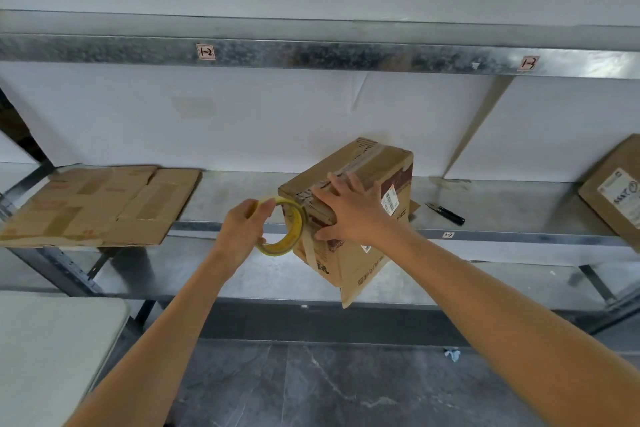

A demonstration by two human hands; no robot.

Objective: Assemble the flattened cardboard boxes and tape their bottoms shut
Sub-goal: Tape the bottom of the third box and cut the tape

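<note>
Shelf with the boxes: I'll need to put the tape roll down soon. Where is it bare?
Bare shelf lies between the flattened cardboard and the tilted box, and between the knife and the box at the far right. It is crowded where the knife lies beside the tilted box.

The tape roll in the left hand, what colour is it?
Yellow, a see-through ring; the tape roll shows best in the head view.

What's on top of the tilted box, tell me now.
The right hand presses, fingers spread, on the box, over a tape strip running along its seam. The hand hides the strip's near end.
</note>
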